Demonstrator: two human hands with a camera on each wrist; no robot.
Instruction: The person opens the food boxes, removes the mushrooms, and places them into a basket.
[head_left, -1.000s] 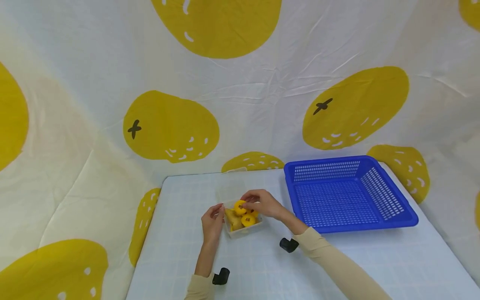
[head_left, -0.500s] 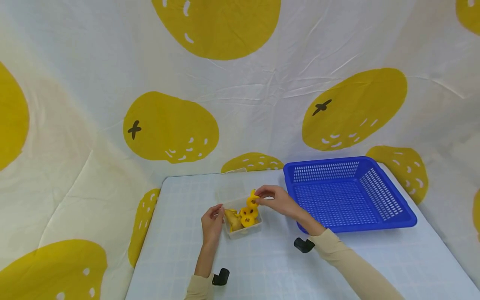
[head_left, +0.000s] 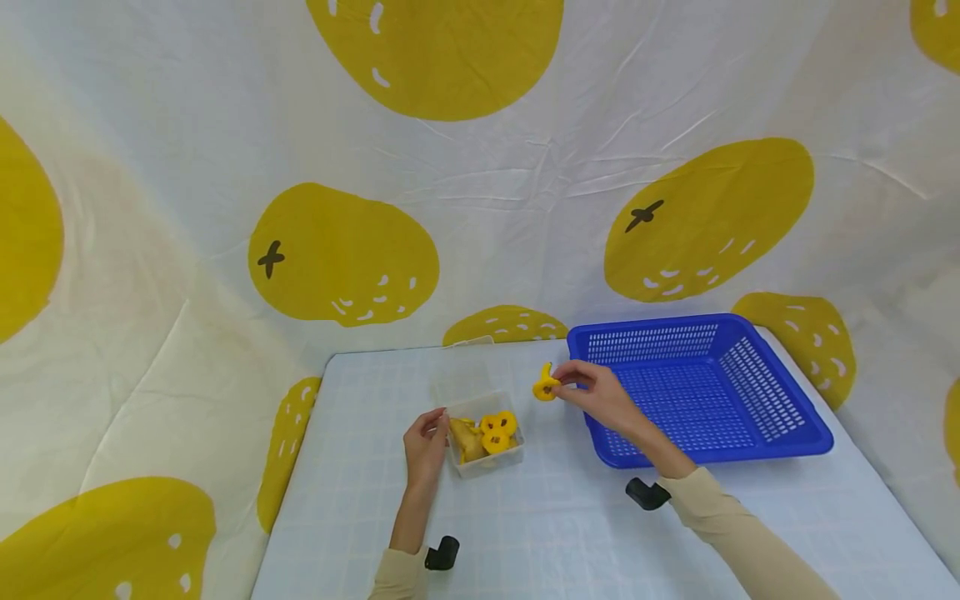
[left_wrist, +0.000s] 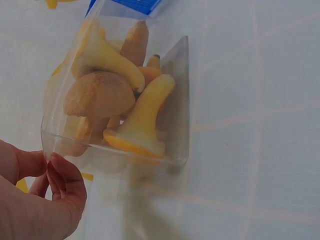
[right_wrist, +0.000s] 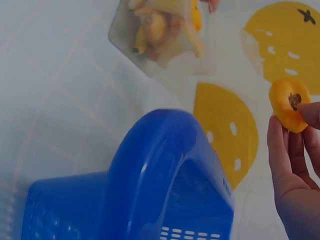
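My right hand (head_left: 603,402) pinches a yellow mushroom (head_left: 544,387) between thumb and fingertips, raised to the left of the blue basket. In the right wrist view its orange-yellow cap (right_wrist: 284,106) has a dark brown spot in the middle. My left hand (head_left: 425,448) holds the left side of a clear plastic box (head_left: 489,468) by thumb and fingertips. Inside the box, several yellow mushrooms (head_left: 497,433) lie beside brownish ones. Through its wall, the left wrist view shows a brown-capped mushroom (left_wrist: 100,95) and yellow ones with flared ends (left_wrist: 142,120).
A blue perforated basket (head_left: 813,429) stands at the back right of the table, just beyond my right hand. Behind the box lies a clear lid (head_left: 459,377). A white cloth with yellow fruit prints (head_left: 345,250) hangs behind the table.
My right hand has lifted the yellow mushroom out of the box and carried it to the right, towards the basket. My left hand has stayed at the box.
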